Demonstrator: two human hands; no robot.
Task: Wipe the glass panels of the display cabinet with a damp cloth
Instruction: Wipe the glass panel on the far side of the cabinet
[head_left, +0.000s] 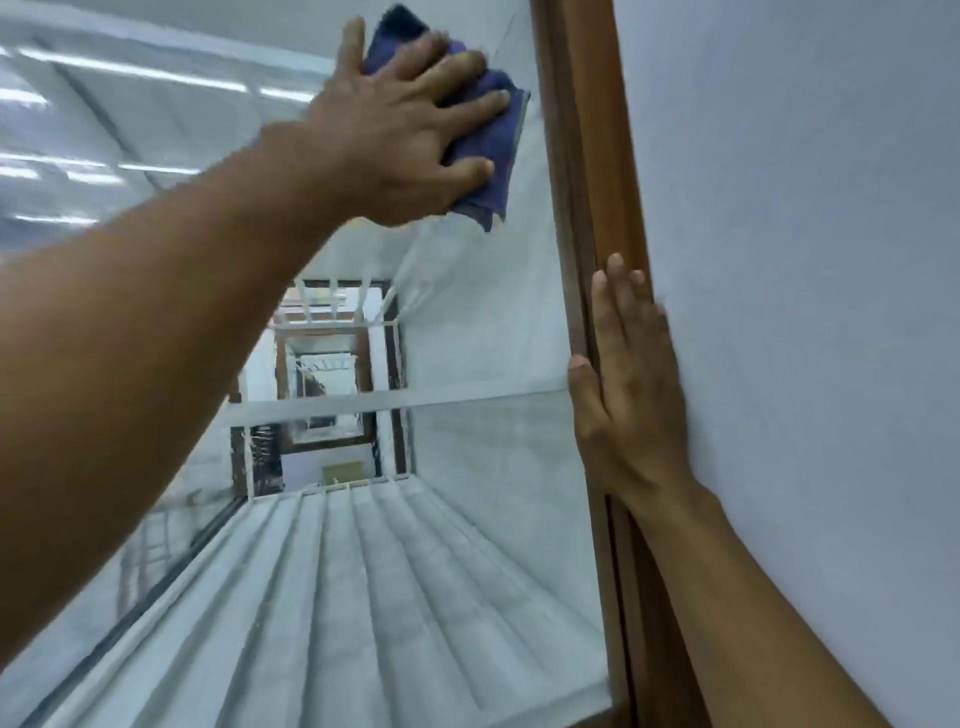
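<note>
Pressing a blue cloth (496, 150) flat on the upper glass panel (483, 322), just beside the wooden frame (587, 156): left hand (395, 130), fingers spread, nearly straight. Right hand (628, 405) lies flat against the frame lower down, fingers straight and together.

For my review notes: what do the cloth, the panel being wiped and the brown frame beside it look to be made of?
Cloth: soft fabric, perhaps terry, dark blue-purple and matte; it bunches under the left hand.
Panel: clear glass, glossy; it mirrors strip lights and shows the cabinet's inside.
Frame: brown wood or wood-look laminate, smooth satin finish; the grain is too blurred to tell.
</note>
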